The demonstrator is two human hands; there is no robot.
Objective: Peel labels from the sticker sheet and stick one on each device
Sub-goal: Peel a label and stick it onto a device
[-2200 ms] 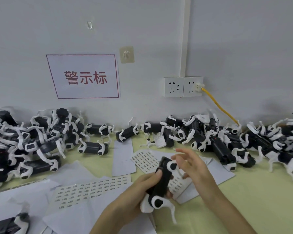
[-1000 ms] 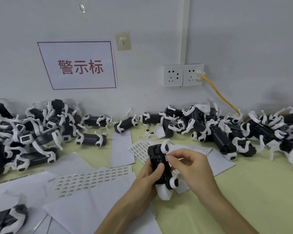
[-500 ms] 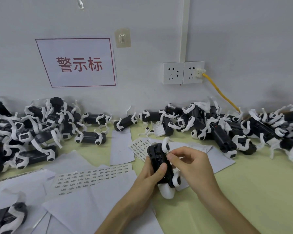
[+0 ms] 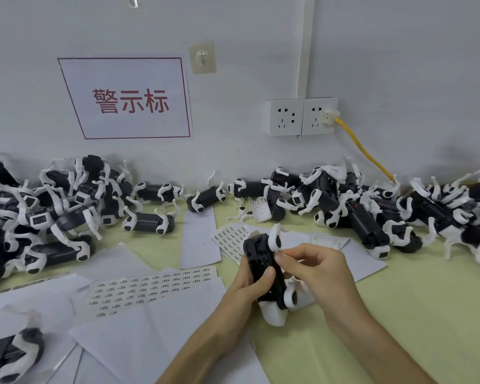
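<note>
— While the left hand [image 4: 247, 286] gripped the black-and-white device [image 4: 262, 261] above the table [image 4: 399, 314], what did the right hand [image 4: 319, 270] do?
— Its curled fingers pinched the device's upper edge; whether they held anything between them I could not tell. The sticker sheet [image 4: 150, 286] lay flat on white papers [image 4: 150, 345], to the left of both hands.

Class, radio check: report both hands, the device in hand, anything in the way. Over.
Left hand grips device. Right hand pinches its upper edge; label not discernible. Sticker sheet flat to the left, nothing between.
</note>
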